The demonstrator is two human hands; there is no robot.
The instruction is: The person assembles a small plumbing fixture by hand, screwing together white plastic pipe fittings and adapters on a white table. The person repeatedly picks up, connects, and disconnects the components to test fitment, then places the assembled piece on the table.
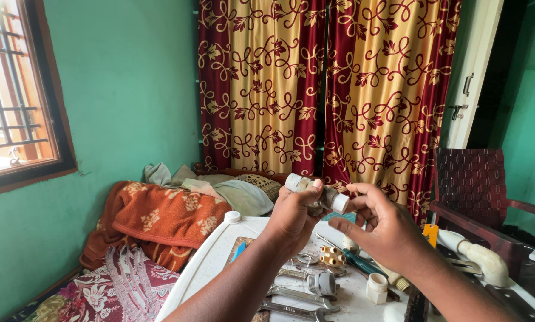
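Observation:
My left hand (292, 216) is raised above a white table (211, 262) and is closed around a short white pipe fitting (297, 182) with a metal middle part. My right hand (382, 225) is right beside it, with its fingertips at the fitting's white right end (339, 203). Part of the fitting is hidden by my fingers. Below my hands on the table lie a small brass fitting (332, 256), a grey threaded coupler (322, 283), a white plastic coupler (376, 287) and wrenches (300, 301).
A bed with an orange blanket (160, 217) and patterned cloths lies left of the table. Red and gold curtains (327, 89) hang behind. A dark woven chair (476, 191) stands at the right. White pipe (479, 256) lies on the table's right side. A barred window (11, 101) is at the left.

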